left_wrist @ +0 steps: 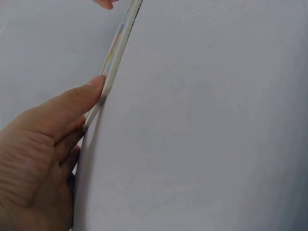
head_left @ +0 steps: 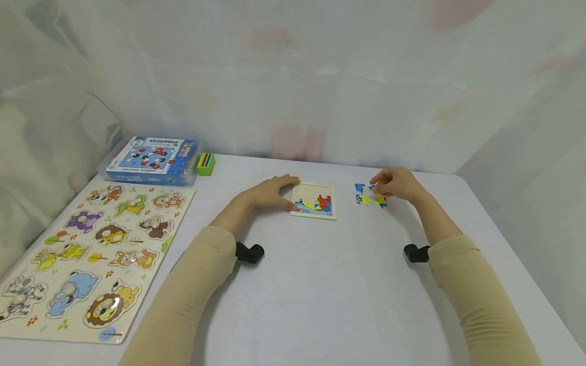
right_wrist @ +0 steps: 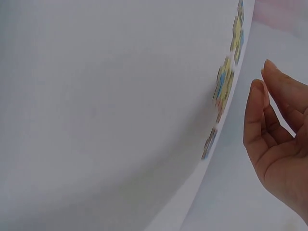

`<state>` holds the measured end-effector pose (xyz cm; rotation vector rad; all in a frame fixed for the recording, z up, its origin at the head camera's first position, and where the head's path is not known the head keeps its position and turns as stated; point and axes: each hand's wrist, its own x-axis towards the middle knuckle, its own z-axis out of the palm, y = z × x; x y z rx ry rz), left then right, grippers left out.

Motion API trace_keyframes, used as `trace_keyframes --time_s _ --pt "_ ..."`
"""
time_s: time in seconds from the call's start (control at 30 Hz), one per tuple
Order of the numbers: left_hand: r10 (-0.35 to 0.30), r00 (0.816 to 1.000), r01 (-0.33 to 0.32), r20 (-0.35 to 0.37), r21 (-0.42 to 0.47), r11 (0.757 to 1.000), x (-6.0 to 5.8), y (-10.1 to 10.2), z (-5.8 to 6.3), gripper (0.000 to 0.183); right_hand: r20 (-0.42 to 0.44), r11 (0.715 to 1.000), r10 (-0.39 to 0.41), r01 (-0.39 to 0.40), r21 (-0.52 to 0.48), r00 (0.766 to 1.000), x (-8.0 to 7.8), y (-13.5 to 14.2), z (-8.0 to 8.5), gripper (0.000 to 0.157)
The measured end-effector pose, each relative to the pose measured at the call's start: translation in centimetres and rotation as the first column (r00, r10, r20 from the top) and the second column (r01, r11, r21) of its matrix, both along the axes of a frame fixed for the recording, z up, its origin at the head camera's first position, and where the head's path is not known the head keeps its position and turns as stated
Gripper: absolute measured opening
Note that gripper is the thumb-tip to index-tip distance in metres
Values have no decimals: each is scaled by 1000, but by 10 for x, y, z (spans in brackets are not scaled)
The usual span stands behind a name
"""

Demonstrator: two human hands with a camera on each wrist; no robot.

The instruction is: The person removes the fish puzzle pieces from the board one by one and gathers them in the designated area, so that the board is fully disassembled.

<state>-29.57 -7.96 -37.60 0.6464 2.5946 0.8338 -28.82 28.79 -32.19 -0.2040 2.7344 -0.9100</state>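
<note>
A small wooden puzzle tray (head_left: 313,186) lies on the white table, with a few colourful pieces fitted in its lower part. My left hand (head_left: 271,193) holds the tray at its left edge, fingers at the far corner and thumb at the near corner. In the left wrist view the thumb (left_wrist: 96,83) rests on the tray's rim. Several loose jigsaw pieces (head_left: 364,199), blue and yellow, lie right of the tray. Above them hovers my right hand (head_left: 397,183), its fingers bent. In the right wrist view nothing shows between that hand's thumb and fingertips, and they stand apart from the pieces (right_wrist: 224,84).
A large animal peg puzzle board (head_left: 98,254) covers the table's left side. Behind it sits a blue and white box (head_left: 151,158) with a molecule picture, beside a green block (head_left: 206,164) with coloured stripes. A patterned curtain (head_left: 293,81) hangs along the back edge.
</note>
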Motion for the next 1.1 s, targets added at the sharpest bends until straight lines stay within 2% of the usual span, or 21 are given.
trace_keyframes --time_s 0.57,0.73,1.1 --pt "-11 1000 11 -5 7 1000 0 0 1 85 -27 988 152 -152 -15 988 -4 -66 -9 27" --pt "-6 1000 6 -1 1 1000 1 0 2 85 -11 982 185 -186 -45 983 -5 -80 -12 26" --pt "0 1000 0 5 9 1000 0 0 1 85 16 972 235 -234 -33 972 -7 -104 -14 27"
